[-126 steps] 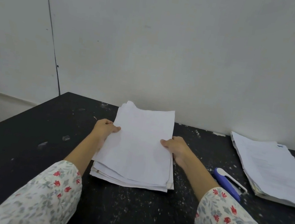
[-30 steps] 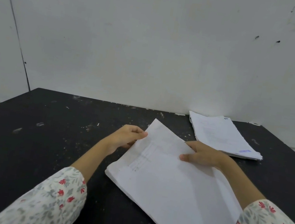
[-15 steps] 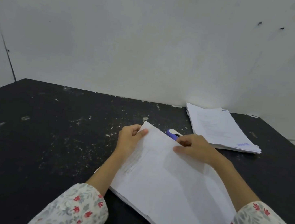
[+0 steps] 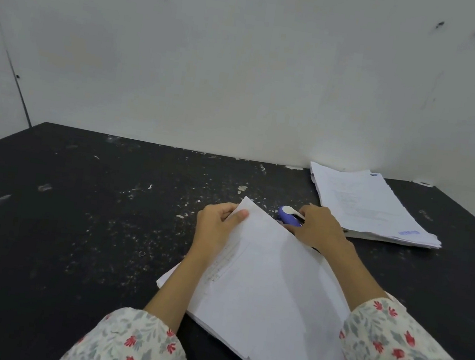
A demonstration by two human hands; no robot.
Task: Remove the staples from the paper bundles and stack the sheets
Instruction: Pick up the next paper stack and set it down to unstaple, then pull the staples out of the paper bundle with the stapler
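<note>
A white paper bundle (image 4: 269,294) lies slanted on the black table in front of me. My left hand (image 4: 218,223) pinches its far corner between thumb and fingers. My right hand (image 4: 317,229) has left the paper and closes its fingers around a blue and white staple remover (image 4: 287,216) lying on the table just beyond the bundle's far edge. A second pile of printed sheets (image 4: 369,207) rests at the back right, apart from both hands.
The black table (image 4: 87,219) is speckled with white scraps and flecks. A pale wall rises right behind its far edge. The table's left half holds only scattered flecks.
My right hand has slid off the bundle's top to the staple remover beyond it. My left hand keeps its pinch on the corner. The view has shifted slightly.
</note>
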